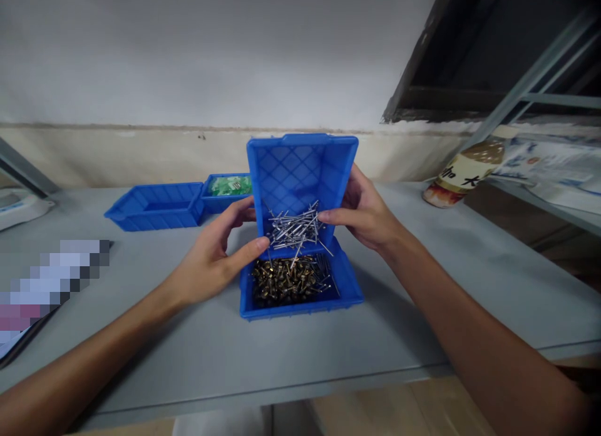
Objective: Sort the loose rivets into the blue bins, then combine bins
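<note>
Both my hands hold a blue plastic bin (300,173), steeply tilted with its open side facing me. My left hand (223,251) grips its left side, thumb at the lower edge. On the right side, my right hand (369,213) is closed around the wall, its thumb reaching inside. Thin silver pins resembling blind rivets (295,228) lie heaped at the tilted bin's low end, a few sticking out over the edge. Directly below stands a second blue bin (347,285) with dark, brassy screws (284,279); some silver pins lie among them at the right.
Behind, toward the left, are another blue bin (159,220) and a blue bin (220,202) with green-and-white packets (230,185). A pixelated flat object (51,292) lies at the left on the grey table (197,354). A bottle (464,170) leans near the shelf frame (539,66) at right.
</note>
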{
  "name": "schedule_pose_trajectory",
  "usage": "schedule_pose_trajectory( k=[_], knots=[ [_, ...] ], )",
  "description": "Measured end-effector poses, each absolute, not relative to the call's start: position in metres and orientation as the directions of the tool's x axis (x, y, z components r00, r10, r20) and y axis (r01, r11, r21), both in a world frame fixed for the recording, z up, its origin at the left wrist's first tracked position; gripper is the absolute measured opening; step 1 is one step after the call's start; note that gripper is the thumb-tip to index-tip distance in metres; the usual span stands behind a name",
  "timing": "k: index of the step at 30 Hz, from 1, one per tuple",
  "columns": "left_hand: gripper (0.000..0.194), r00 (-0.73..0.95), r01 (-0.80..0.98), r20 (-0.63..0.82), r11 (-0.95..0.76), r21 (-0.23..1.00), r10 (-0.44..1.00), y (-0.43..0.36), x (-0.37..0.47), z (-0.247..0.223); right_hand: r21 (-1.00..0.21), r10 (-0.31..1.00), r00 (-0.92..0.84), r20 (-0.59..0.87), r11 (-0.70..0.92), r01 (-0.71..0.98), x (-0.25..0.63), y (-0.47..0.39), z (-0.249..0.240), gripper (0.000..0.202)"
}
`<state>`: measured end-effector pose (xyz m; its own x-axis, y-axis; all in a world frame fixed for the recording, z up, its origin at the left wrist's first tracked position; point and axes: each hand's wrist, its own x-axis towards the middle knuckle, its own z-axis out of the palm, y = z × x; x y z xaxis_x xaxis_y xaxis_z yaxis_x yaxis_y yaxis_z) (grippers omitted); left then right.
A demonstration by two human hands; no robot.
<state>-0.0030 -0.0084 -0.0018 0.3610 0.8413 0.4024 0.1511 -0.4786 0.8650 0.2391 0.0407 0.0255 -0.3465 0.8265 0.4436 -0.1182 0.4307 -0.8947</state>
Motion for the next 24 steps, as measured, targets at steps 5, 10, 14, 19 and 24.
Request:
schedule_pose_trajectory(
  k=[5,10,14,19,24],
  knots=[
    [0.051,0.359,0.148,0.428,-0.504,0.851,0.829,-0.0082,-0.0019,-0.0025,-0.898,0.824,-0.365,0.433,0.428,-0.099,0.2408,0.0405,0.0255,0.071],
    [0.05,0.342,0.164,0.471,-0.545,0.822,0.813,-0.0079,-0.0018,-0.0004,-0.891,0.814,-0.382,0.438,0.448,-0.066,0.2422,0.0391,0.0251,0.067],
    [0.048,0.346,0.164,0.484,-0.56,0.812,0.804,-0.0079,-0.0022,-0.0001,-0.878,0.789,-0.41,0.458,0.472,-0.071,0.2435,0.0402,0.0234,0.065],
    [0.045,0.341,0.176,0.514,-0.59,0.788,0.787,-0.0068,-0.0034,-0.001,-0.862,0.762,-0.426,0.488,0.496,-0.099,0.2445,0.0436,0.0199,0.065],
    [0.042,0.336,0.194,0.522,-0.6,0.776,0.784,-0.0063,-0.0041,0.0002,-0.865,0.767,-0.411,0.492,0.485,-0.131,0.2438,0.0431,0.0197,0.062]
  ],
)
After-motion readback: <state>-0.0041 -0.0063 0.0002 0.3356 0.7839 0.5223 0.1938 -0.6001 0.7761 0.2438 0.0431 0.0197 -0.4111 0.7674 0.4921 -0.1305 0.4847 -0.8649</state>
